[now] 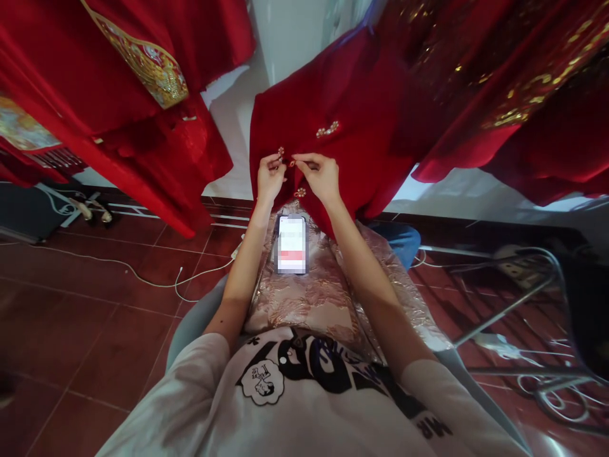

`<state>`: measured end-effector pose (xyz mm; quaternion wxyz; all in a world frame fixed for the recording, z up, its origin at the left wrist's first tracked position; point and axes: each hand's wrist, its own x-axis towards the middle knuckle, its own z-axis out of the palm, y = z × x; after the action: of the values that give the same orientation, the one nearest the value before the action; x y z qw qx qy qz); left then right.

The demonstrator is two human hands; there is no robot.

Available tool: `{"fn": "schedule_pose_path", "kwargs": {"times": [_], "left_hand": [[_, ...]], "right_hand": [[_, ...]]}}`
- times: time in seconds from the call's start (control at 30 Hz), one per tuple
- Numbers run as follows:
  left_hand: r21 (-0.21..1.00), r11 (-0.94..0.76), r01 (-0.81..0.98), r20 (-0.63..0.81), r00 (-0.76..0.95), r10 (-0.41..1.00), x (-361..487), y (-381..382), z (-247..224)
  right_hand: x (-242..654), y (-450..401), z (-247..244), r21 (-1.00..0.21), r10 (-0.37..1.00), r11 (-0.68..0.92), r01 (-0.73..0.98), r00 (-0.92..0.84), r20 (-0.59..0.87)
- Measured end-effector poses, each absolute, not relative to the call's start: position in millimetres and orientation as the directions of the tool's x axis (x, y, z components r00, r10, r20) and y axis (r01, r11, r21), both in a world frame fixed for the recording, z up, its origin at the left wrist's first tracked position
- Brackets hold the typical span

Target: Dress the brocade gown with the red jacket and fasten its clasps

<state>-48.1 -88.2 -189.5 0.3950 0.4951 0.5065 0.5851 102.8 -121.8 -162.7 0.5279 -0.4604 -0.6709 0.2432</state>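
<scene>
Hanging from the upper left down toward the middle of the frame, the red garments (143,152) with gold embroidery are beside you, and a white cable (128,263) trails over the tiled floor (99,343) below them. Near the centre, your left hand (270,182) has its fingers drawn in narrow at the edge of the red cloth (361,108), just beside a beaded ornament (281,151); you can't tell from here exactly what they grip. Under them, at mid-frame, a lit phone (292,244) lies on the shiny patterned fabric (295,308) over your lap. A small gold-coloured piece (292,164) shows between your hands, seemingly pinched by the thumb and forefinger of your right hand (324,182). Just below it, a flower ornament (301,192) sits on the cloth near its lower edge, and above and to the right a longer ornament (327,129) rests flat, out of your fingers. As for progress, those two look in place already, while the spot between your hands seems unfinished, the small piece lying apart from the ornament by your left fingers; whether any are firmly fixed can't be told. Farther right, sequined red cloth (537,95) hangs above a metal-framed chair (504,311)
</scene>
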Motion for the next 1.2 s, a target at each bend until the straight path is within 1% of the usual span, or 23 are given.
{"fn": "schedule_pose_path", "kwargs": {"times": [0.07,0.2,0.3,0.43,0.6,0.77,0.97,1.1,1.2], "left_hand": [[0.98,-0.187,0.066,0.197,-0.198,0.96,-51.9,-87.3,-189.1],[0.979,-0.191,0.072,0.199,-0.134,0.971,-53.9,-87.1,-187.0],[0.984,-0.172,0.054,0.179,-0.16,0.971,-51.3,-86.6,-185.2],[0.985,-0.166,0.049,0.172,-0.164,0.971,-49.3,-87.3,-181.2],[0.994,-0.101,0.047,0.108,-0.175,0.979,-50.5,-88.5,-170.6],[0.987,-0.109,0.122,0.124,-0.121,0.985,-49.5,-83.6,-161.4],[0.985,-0.097,0.141,0.108,-0.075,0.991,-54.7,-81.7,-154.8],[0.991,-0.07,0.11,0.079,-0.076,0.994,-59.8,-81.4,-152.8],[0.989,-0.096,0.113,0.105,-0.079,0.991,-59.7,-76.6,-151.5]], "right_hand": [[103.9,-125.9,-160.6,-0.814,0.879,0.454,0.362,-0.033,0.476],[104.0,-127.3,-158.7,-0.813,0.885,0.448,0.372,-0.054,0.463],[100.3,-122.6,-156.9,-0.823,0.9,0.409,0.395,-0.023,0.436],[93.9,-113.9,-154.1,-0.853,0.918,0.354,0.384,0.031,0.395],[91.8,-103.1,-155.6,-0.872,0.931,0.305,0.382,0.072,0.357],[96.8,-91.9,-156.2,-0.828,0.933,0.314,0.465,0.011,0.361],[93.5,-89.5,-154.3,-0.82,0.924,0.326,0.47,0.027,0.382],[88.0,-89.9,-149.3,-0.767,0.924,0.293,0.571,0.038,0.381],[87.6,-87.1,-144.9,-0.716,0.927,0.269,0.644,0.028,0.374]]}}
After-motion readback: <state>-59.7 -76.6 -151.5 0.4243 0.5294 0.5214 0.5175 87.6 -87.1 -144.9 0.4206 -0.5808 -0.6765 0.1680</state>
